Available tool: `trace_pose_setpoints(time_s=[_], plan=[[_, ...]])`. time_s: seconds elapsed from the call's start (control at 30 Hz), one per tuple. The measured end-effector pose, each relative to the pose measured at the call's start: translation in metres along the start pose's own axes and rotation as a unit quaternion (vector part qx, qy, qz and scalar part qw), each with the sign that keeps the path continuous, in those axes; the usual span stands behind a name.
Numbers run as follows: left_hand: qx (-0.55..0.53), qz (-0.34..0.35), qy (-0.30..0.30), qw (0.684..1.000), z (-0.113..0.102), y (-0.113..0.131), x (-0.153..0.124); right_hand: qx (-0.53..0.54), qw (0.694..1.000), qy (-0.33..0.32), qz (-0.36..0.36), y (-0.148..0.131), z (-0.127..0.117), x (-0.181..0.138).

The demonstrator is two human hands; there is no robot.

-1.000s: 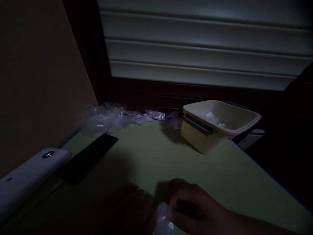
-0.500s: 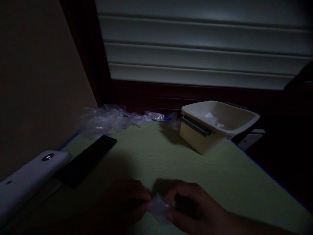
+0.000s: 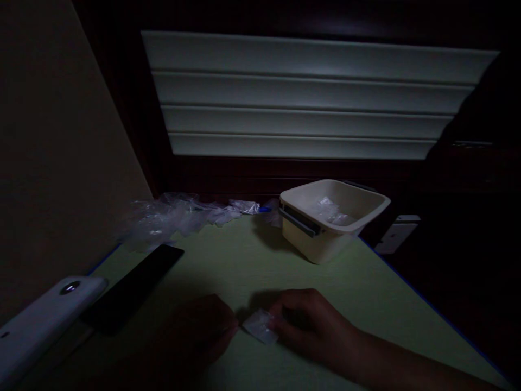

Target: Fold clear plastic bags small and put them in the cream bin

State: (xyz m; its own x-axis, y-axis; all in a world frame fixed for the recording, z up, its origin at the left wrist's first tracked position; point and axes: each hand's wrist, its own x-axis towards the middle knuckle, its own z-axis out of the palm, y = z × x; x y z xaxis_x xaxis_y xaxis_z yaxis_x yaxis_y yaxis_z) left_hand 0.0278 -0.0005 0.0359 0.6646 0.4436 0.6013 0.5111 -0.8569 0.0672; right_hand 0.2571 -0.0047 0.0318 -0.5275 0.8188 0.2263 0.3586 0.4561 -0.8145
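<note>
Over the green tabletop point(image 3: 244, 266), my right hand point(image 3: 313, 323) pinches a small clear plastic bag point(image 3: 260, 327) by its right edge, thumb below and fingers above. My left hand point(image 3: 203, 328) lies in deep shadow, its thumb and fingertips pressed together just off the bag's left corner. Whether those fingertips hold anything is too dark to make out. Beyond my right hand, a cream plastic bin point(image 3: 311, 247) with grey handles contains several crumpled clear bags point(image 3: 329, 209).
A heap of clear plastic bags point(image 3: 171, 220) lines the back left edge, with a blue item point(image 3: 264, 209) beside it. At left lie a dark phone-like slab point(image 3: 134, 288) and a white device point(image 3: 44, 326). A slatted panel point(image 3: 301, 119) rises behind; another white object point(image 3: 399, 236) is beyond the right edge.
The camera view has tilted up and shifted slightly right. My left fingertips have come away from the bag's left corner, while my right hand still pinches the bag.
</note>
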Motion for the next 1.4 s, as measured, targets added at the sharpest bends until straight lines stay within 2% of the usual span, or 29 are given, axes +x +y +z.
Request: trace_pose_setpoints(time_s=[0.1, 0.23, 0.37, 0.43, 0.57, 0.67, 0.77, 1.0, 1.17, 1.4], plan=[[-0.035, -0.002, 0.026, 0.999, 0.001, -0.003, 0.007, -0.046, 0.999, 0.020, 0.012, -0.006, -0.017, 0.003], [-0.032, 0.005, 0.045, 0.998, 0.012, -0.007, 0.025, -0.104, 0.993, 0.053, -0.018, -0.023, -0.050, 0.010], [-0.035, 0.054, 0.058, 0.996, 0.033, -0.005, 0.057, -0.174, 0.971, 0.154, -0.061, -0.036, -0.096, 0.020], [-0.027, 0.071, 0.112, 0.991, 0.044, -0.003, 0.075, -0.204, 0.960, 0.186, -0.051, -0.036, -0.122, 0.027], [0.007, 0.068, 0.149, 0.987, 0.071, 0.003, 0.106, -0.217, 0.951, 0.222, -0.010, -0.020, -0.170, 0.044], [0.043, 0.080, 0.163, 0.982, 0.091, 0.001, 0.117, -0.210, 0.958, 0.196, 0.027, 0.001, -0.195, 0.057], [0.088, 0.102, 0.173, 0.976, 0.104, -0.002, 0.117, -0.195, 0.966, 0.159, 0.064, 0.024, -0.210, 0.069], [0.146, 0.127, 0.105, 0.975, 0.106, -0.006, 0.109, -0.166, 0.975, 0.052, 0.139, 0.060, -0.225, 0.090], [0.195, 0.126, 0.092, 0.968, 0.110, -0.008, 0.107, -0.150, 0.973, -0.030, 0.173, 0.058, -0.223, 0.106], [0.179, 0.094, 0.102, 0.974, 0.122, -0.004, 0.103, -0.165, 0.955, -0.134, 0.205, 0.054, -0.197, 0.127]])
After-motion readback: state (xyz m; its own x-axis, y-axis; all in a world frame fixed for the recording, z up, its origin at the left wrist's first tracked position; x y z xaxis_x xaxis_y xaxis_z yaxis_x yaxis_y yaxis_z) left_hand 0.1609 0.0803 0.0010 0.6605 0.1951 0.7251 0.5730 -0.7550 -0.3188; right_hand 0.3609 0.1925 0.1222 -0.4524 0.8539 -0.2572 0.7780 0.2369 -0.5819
